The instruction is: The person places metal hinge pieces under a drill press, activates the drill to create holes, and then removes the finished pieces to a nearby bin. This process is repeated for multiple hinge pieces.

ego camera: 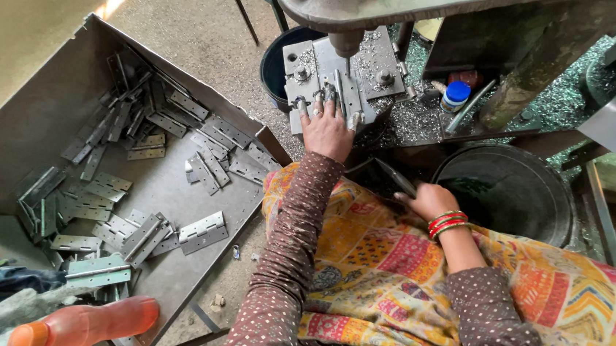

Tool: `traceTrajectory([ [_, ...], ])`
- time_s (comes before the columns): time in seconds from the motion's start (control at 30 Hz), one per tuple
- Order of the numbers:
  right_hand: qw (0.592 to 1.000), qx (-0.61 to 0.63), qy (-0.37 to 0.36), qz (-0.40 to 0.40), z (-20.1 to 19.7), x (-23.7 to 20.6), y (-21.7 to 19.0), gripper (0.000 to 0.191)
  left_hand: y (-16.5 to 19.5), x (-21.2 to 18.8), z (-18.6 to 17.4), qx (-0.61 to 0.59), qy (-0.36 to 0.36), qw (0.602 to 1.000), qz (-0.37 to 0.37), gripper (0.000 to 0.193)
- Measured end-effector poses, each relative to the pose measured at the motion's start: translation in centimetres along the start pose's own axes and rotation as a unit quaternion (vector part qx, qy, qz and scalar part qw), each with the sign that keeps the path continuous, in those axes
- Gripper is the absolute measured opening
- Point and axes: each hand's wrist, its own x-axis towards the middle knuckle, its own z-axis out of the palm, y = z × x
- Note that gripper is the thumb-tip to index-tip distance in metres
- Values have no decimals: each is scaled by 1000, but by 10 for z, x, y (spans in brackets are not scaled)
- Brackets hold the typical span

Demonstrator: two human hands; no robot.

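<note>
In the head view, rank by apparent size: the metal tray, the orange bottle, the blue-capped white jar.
1. Metal tray, by far the largest.
2. Orange bottle, though it lies nearer the camera.
3. Blue-capped white jar, smallest.
</note>
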Motion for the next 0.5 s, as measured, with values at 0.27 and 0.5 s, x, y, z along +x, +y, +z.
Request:
traceTrajectory([
  [0.27, 997, 10, 68, -30, -12, -4, -1, 48, 2, -9, -3, 7, -7, 1000, 5, 43],
  [0.5, 996, 61, 52, -34, -1, 0, 0, 49, 5, -12, 7, -17, 17, 1000, -16, 41],
])
